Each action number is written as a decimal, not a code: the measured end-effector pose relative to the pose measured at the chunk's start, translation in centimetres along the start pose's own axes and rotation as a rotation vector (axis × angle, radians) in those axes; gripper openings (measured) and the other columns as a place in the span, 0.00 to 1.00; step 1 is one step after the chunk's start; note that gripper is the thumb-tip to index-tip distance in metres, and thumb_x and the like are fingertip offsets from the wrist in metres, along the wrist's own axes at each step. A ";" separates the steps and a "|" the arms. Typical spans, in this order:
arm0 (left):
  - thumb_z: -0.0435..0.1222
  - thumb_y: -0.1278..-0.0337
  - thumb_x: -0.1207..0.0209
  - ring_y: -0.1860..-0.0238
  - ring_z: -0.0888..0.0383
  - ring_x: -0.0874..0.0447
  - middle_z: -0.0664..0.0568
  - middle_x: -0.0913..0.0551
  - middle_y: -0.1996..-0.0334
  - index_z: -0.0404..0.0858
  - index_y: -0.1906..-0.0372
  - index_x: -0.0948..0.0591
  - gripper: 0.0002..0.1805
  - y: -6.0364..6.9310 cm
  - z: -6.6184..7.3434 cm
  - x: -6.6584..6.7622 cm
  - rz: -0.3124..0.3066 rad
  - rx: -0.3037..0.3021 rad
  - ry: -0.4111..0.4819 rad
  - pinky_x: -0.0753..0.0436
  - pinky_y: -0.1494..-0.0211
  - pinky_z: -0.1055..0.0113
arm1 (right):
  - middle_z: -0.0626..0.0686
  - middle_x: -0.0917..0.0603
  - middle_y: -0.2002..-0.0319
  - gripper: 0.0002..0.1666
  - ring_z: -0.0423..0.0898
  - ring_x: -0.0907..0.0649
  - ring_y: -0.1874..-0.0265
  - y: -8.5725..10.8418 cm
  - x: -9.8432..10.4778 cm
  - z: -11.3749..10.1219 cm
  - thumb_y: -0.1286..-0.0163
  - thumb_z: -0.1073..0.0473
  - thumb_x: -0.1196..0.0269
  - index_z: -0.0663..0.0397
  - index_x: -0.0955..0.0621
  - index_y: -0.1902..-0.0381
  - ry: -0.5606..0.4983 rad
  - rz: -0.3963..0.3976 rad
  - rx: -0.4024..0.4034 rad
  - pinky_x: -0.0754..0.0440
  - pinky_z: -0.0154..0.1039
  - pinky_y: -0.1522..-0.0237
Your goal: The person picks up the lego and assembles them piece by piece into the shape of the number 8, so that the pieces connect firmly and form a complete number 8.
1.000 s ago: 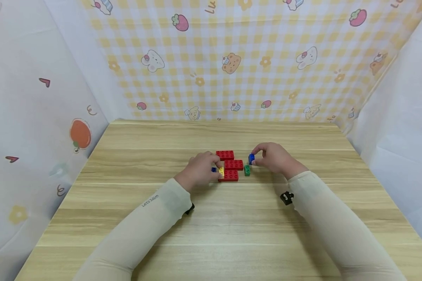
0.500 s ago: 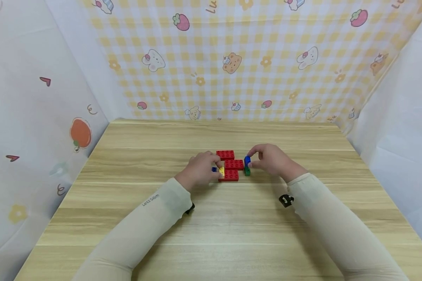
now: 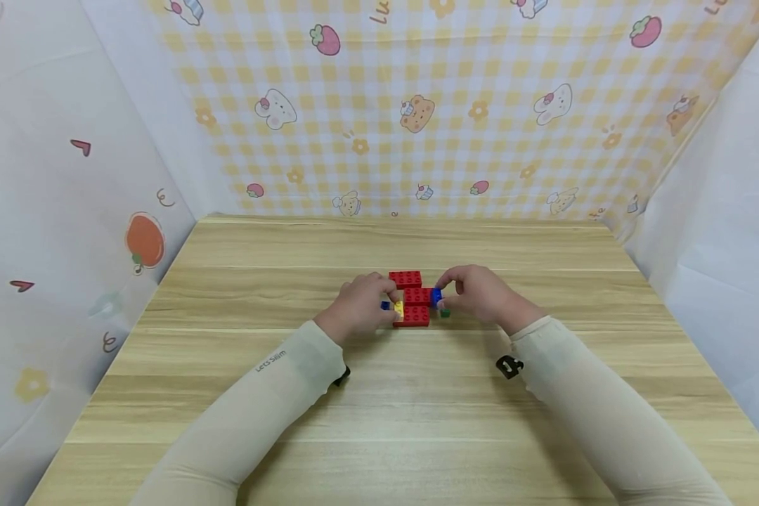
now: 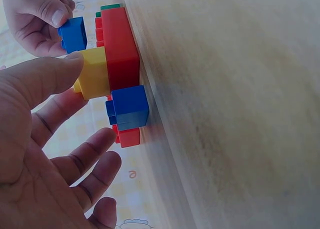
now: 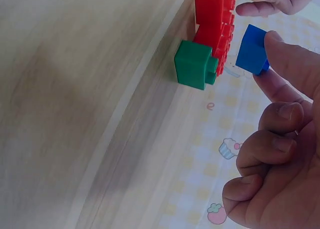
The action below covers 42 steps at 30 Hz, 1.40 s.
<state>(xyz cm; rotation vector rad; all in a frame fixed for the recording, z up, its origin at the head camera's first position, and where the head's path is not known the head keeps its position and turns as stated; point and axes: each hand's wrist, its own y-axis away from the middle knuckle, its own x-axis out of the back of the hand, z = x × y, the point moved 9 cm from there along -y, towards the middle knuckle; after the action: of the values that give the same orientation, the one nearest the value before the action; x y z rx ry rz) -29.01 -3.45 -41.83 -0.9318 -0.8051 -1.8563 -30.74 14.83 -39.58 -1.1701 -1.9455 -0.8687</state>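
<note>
Thumb and finger of my left hand (image 3: 360, 303) pinch a yellow brick (image 4: 94, 75), which sits on the left end of the nearest red brick (image 3: 416, 316). In the head view, two more studded bricks, a middle red brick (image 3: 416, 296) and a far red brick (image 3: 405, 279), lie behind it. My right hand (image 3: 485, 294) pinches a small blue brick (image 5: 251, 51) over the middle red brick's right end; the right wrist view shows it apart from the studs. Below that hand stands a green brick (image 5: 191, 64), partly hidden in the head view. Another blue brick (image 4: 131, 108) stands by my left fingers.
The bricks stand together on a wooden table (image 3: 392, 414). A yellow checked cloth (image 3: 367, 105) hangs behind its far edge, and white patterned cloth (image 3: 57, 211) hangs on the left. Each sleeve has a dark wrist device beneath it.
My right hand has carried the blue brick leftward and toward me, from right of the red bricks, past the green brick, to over the middle red one. The left hand has stayed in place.
</note>
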 end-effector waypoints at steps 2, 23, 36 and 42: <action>0.45 0.33 0.30 0.31 0.45 0.30 0.54 0.22 0.37 0.50 0.53 0.17 0.10 0.0 0.0 0.0 0.000 0.001 -0.001 0.33 0.30 0.46 | 0.50 0.28 0.73 0.16 0.47 0.29 0.74 0.0 -0.2 -0.1 0.32 0.54 0.25 0.49 0.13 0.47 -0.010 -0.004 0.004 0.31 0.41 0.69; 0.45 0.32 0.31 0.30 0.45 0.31 0.54 0.22 0.37 0.50 0.52 0.17 0.10 0.0 0.1 0.0 -0.012 0.005 -0.011 0.33 0.30 0.45 | 0.50 0.22 0.72 0.16 0.46 0.26 0.72 -0.1 -1.7 -0.9 0.32 0.55 0.24 0.50 0.13 0.49 0.018 -0.035 0.061 0.28 0.40 0.68; 0.45 0.33 0.31 0.32 0.45 0.30 0.53 0.21 0.38 0.49 0.53 0.17 0.10 0.1 0.1 0.1 -0.002 0.005 -0.016 0.33 0.30 0.45 | 0.50 0.23 0.75 0.14 0.44 0.27 0.76 0.0 -2.2 -1.6 0.32 0.55 0.25 0.52 0.13 0.51 0.002 -0.036 0.083 0.29 0.39 0.71; 0.45 0.34 0.30 0.36 0.47 0.27 0.54 0.20 0.41 0.49 0.53 0.16 0.10 0.1 0.1 0.1 0.003 0.001 -0.011 0.32 0.33 0.46 | 0.50 0.24 0.78 0.13 0.44 0.28 0.78 0.1 -2.4 -1.7 0.31 0.56 0.25 0.52 0.13 0.52 -0.015 -0.040 0.078 0.30 0.38 0.73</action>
<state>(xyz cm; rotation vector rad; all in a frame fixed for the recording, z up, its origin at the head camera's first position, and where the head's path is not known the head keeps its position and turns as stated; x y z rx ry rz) -28.95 -3.42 -41.72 -0.9432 -0.8110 -1.8492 -29.43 12.40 -40.60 -1.0986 -2.0028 -0.8000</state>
